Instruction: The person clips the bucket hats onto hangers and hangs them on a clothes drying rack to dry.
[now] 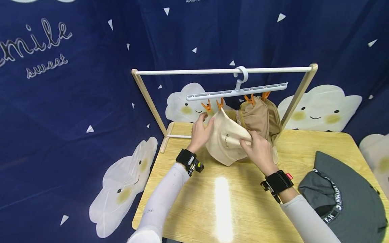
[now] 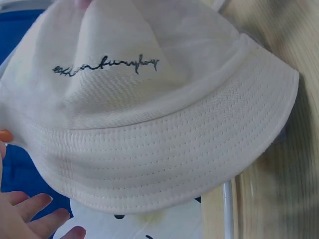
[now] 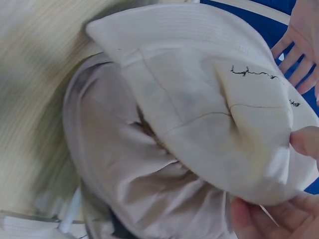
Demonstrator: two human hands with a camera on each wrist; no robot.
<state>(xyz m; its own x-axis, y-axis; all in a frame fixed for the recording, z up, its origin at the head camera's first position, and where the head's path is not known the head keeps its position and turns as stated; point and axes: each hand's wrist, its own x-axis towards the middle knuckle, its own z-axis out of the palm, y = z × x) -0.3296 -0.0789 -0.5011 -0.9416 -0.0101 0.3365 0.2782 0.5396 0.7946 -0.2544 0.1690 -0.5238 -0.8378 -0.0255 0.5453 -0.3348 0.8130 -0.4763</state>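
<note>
A cream bucket hat (image 1: 226, 138) with dark script hangs below the hanger, one brim corner up at an orange clip (image 1: 220, 103). My right hand (image 1: 259, 150) pinches the hat's crown between thumb and fingers, as the right wrist view also shows on the cream fabric (image 3: 199, 94). Beside the brim's left edge is my left hand (image 1: 201, 133), fingers spread apart and thumb near the clip. In the left wrist view those fingers (image 2: 42, 216) stand off the stitched brim (image 2: 164, 164). Another orange clip (image 1: 206, 105) hangs bare just above the left hand.
A pale blue hanger (image 1: 237, 92) hooks over the white rod (image 1: 188, 72) of a wooden-ended rack. Behind the cream hat, a tan hat (image 1: 256, 114) hangs from orange clips. A dark grey bucket hat (image 1: 355, 199) lies on the wooden table (image 1: 188, 209) at right.
</note>
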